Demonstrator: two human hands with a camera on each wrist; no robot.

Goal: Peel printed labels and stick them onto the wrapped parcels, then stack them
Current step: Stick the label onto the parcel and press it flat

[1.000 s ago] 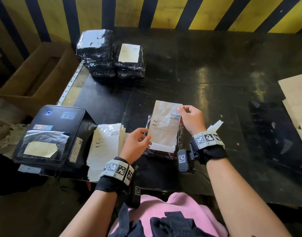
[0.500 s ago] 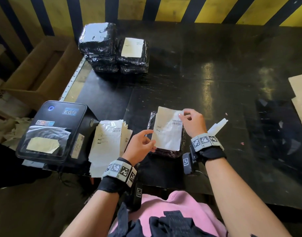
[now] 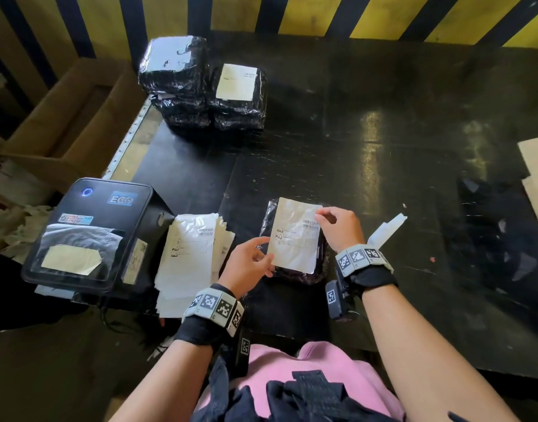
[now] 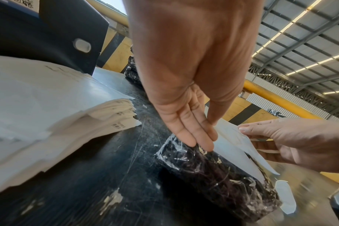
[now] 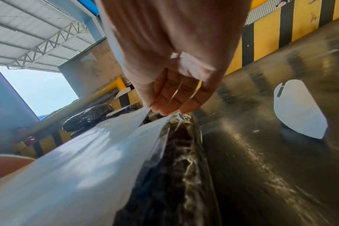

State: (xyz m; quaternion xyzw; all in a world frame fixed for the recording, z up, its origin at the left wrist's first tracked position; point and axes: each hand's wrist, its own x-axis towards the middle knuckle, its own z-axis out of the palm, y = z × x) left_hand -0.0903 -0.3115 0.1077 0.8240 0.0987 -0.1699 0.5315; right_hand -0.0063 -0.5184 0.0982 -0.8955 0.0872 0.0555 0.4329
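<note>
A white printed label (image 3: 295,236) lies tilted over a black wrapped parcel (image 3: 295,277) on the black table (image 3: 368,178). My left hand (image 3: 263,257) pinches the label's lower left edge, its straight fingers touching the parcel's corner (image 4: 213,171). My right hand (image 3: 321,216) pinches the label's upper right edge between thumb and fingers (image 5: 164,105). In the right wrist view the label (image 5: 87,160) rises off the parcel (image 5: 174,168) toward that pinch. Most of the parcel is hidden under the label.
Two stacks of wrapped parcels (image 3: 200,83) stand at the back left. A pile of printed labels (image 3: 191,257) lies beside the black label printer (image 3: 91,233). A strip of peeled backing (image 3: 386,229) lies right of my hands. Cardboard box (image 3: 63,123) at left.
The label, held up in the air a second ago, has come down onto the parcel. Both hands moved down with it, keeping their pinches.
</note>
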